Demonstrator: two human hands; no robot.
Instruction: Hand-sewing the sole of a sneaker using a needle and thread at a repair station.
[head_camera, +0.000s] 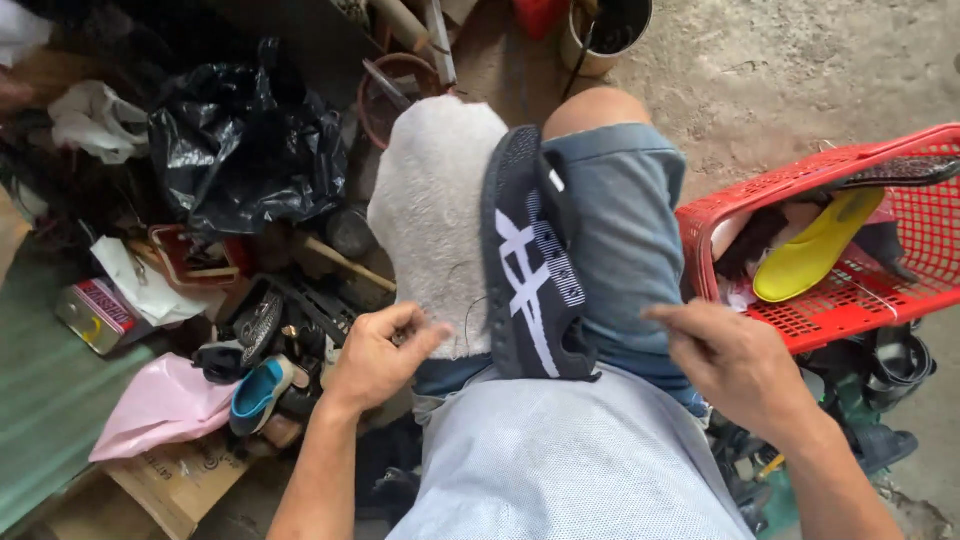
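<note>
One black shoe (530, 270) with white stripes lies sole-side tilted between the person's knees, resting against a white towel (430, 215) over the left thigh and blue shorts on the right. Left hand (378, 355) sits at the towel's lower edge by the heel, fingers pinched shut on something too thin to make out, maybe thread. Right hand (735, 360) hovers right of the shoe, fingers curled closed; what it pinches, can't tell. One red plastic basket (860, 300) on the right, cut off by the frame edge, holds one yellow insole (815, 250) plus half-hidden items. Left: one black plastic bag (245, 140), one pink bag (160, 405), one blue-lined shoe (262, 390), one small tin (95, 312), jumbled clutter. Bare concrete floor (790, 70).
</note>
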